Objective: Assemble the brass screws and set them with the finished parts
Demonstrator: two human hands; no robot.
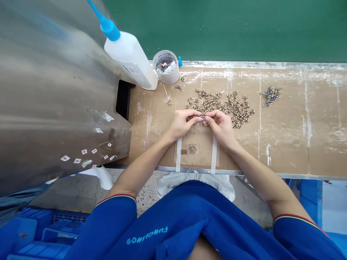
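1. The left hand [184,123] and the right hand [221,124] meet fingertip to fingertip, both pinched closed on one small part [202,117] just above the counter [298,144].
2. The counter's near edge runs under the forearms. There is free room to the right, and the pile of brass parts [225,103] lies just behind the hands.
3. One bottle [130,54], one tape roll [166,66], two white strips [178,155].
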